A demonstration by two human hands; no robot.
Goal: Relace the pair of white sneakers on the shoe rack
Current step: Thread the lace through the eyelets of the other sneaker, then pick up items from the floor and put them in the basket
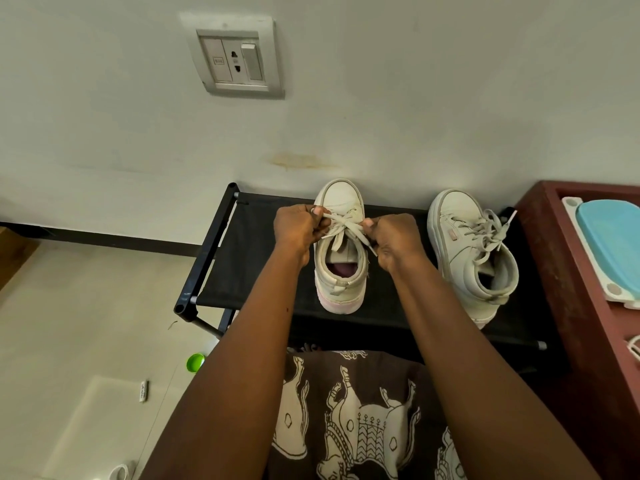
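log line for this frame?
left hand: pinches lace | right hand: pinches lace | sneaker: on rack | other sneaker: laced, beside it

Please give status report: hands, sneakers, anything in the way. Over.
Left hand, right hand each pinch the lace over the middle sneaker. Second sneaker laced, standing apart on the shoe rack. Nothing blocks the hands.

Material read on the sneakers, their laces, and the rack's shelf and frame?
Both sneakers: smooth off-white uppers, matte, with stitched panels. Likely leather or synthetic; can't tell which. Their laces: flat woven textile, limp. The rack shelf: black matte fabric, stretched taut. Its frame: glossy black side rail, probably plastic, with grey metal-looking tube ends.
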